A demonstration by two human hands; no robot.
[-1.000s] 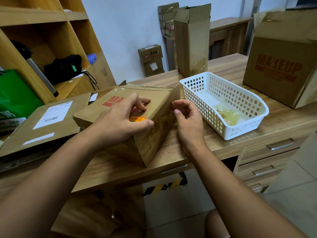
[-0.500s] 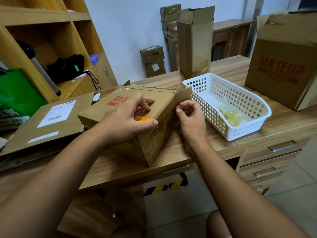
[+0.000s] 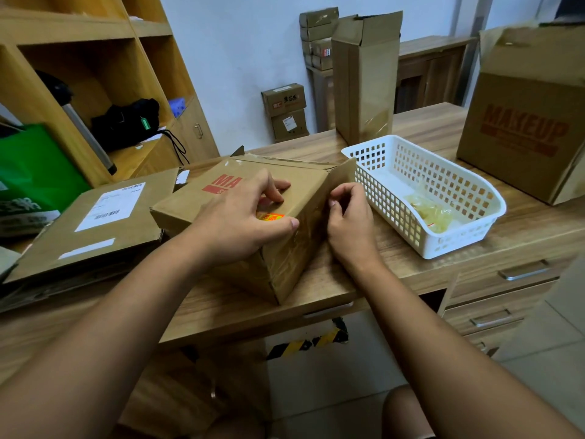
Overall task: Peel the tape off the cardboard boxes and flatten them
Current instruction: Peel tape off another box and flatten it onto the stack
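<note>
The cardboard box (image 3: 305, 190) lies tilted on the wooden surface (image 3: 326, 282), near its front edge. The left hand (image 3: 240, 217) holds it from above, fingers bent on the top and thumb over the edge. The right hand (image 3: 351, 217) has its fingers curled at the taped side; whether they pinch the tape (image 3: 294, 258) I cannot tell. A white basket (image 3: 443, 247) stands just beside the box on the right, and a flattened box (image 3: 95, 229) lies on the left.

this looks like a small office doubling as a stock room: a wooden tabletop (image 3: 319, 280) over metal-handled drawers (image 3: 506, 280), open wooden shelving (image 3: 95, 30) along the wall, cartons (image 3: 286, 112) stacked by the far wall, a flattened carton (image 3: 63, 245) bearing a printed shipping label (image 3: 110, 205), and a big box (image 3: 522, 131) stamped makeup.
</note>
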